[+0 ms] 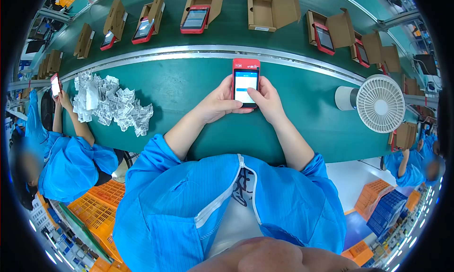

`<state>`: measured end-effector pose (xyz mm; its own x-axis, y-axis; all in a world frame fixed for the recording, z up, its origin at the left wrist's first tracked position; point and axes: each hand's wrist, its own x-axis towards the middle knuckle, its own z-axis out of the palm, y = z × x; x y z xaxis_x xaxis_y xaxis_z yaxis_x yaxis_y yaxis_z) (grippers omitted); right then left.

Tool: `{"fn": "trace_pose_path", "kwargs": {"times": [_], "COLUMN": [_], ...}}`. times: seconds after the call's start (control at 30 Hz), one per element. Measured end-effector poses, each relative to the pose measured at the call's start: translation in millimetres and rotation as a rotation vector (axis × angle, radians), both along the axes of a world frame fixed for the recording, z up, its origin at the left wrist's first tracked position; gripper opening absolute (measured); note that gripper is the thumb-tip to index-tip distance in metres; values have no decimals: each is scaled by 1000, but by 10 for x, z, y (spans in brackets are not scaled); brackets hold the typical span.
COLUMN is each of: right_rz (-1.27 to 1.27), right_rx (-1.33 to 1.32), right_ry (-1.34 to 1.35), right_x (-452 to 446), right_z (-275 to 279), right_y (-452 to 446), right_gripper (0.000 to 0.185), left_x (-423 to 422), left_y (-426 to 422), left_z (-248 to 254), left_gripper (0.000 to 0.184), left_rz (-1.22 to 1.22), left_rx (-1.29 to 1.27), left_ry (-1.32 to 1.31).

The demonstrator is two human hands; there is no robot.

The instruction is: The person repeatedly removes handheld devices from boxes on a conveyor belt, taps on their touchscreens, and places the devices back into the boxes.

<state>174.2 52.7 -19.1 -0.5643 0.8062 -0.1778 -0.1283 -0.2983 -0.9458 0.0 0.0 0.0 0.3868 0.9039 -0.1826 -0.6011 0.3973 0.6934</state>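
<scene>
A red handheld payment terminal point(246, 65) is held upright over the green table point(179, 78), its lit screen facing me. My left hand point(218, 101) wraps its left side and lower edge, with the thumb at the bottom of the screen. My right hand point(267, 99) grips the right side, and its thumb lies over the lower right of the screen. The fingers behind the device are hidden. Left of my hands lies a pile of crumpled printed paper slips point(111, 102).
A white fan point(381, 103) stands at the right. Beyond a metal rail point(198, 52), open cardboard boxes point(263, 12) line the belt, several with red terminals point(195, 19). Co-workers sit left point(78, 165) and right point(416, 163). Orange crates point(97, 215) stand low left.
</scene>
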Motion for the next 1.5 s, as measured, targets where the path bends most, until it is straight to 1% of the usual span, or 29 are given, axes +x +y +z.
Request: {"fn": "trace_pose_path", "kwargs": {"times": [0.07,0.13,0.27,0.37,0.47,0.57,0.67,0.77,0.87,0.97,1.0,1.1,1.13,1.17,1.2,1.23,1.27,1.3,1.37,1.5], "right_rz": [-3,-18,-117,-158,-166,-180,-143,-190,-173,-124,-161,-299,-328,-414,-502,-540,-560,-601,-484,-499], "right_rx": [48,33,-82,-11,8,32,-15,233,619,734,643,704,495,513,454,506,506,569,506,662], "right_ry": [-20,-16,59,69,24,39,62,-142,-692,-887,-866,-694,-530,-578,-564,-693,-762,-981,-1252,-1434], "right_x": [-22,27,-32,-90,-120,-134,-99,-137,-154,-315,-373,-362,-365,-371,-385,-343,-334,-321,-336,-361], "right_z": [3,-8,10,-34,-42,-27,-107,65,351,415,411,335,420,452,563,501,555,459,478,629], "right_y": [-8,-8,-64,-70,-83,-83,-78,-181,-358,-474,-438,-189,-16,211,431,727,952,1169,1360,1181], "right_gripper": [32,31,24,26,28,28,31,49,73,89,84,73,58,51,51,56,64,68,70,72], "left_x": [-9,21,-15,-41,-55,-70,-85,-108,-136,-106,-96,-110,-105,-122,-140,-152,-153,-159,-181,-233], "left_y": [4,6,-19,-23,-41,-36,-33,-38,-41,-70,-76,-62,-86,-74,-74,-78,-85,-91,-88,-94], "left_z": [-11,-4,-25,-35,-46,-19,21,11,102,48,59,105,58,41,36,31,28,28,41,55], "left_gripper": [82,83,86,87,87,87,87,86,87,82,85,86,86,85,85,84,79,78,77,72], "left_rz": [5,-5,-31,-42,-41,-43,-26,31,80,117,87,27,61,22,-15,-50,-53,-55,-57,-7], "left_rx": [9,13,24,47,43,31,21,39,95,130,177,254,259,253,243,232,232,223,212,164], "left_ry": [-13,-25,-5,25,37,21,14,-25,-48,-178,-128,-87,-57,-32,-6,20,33,36,44,0]}}
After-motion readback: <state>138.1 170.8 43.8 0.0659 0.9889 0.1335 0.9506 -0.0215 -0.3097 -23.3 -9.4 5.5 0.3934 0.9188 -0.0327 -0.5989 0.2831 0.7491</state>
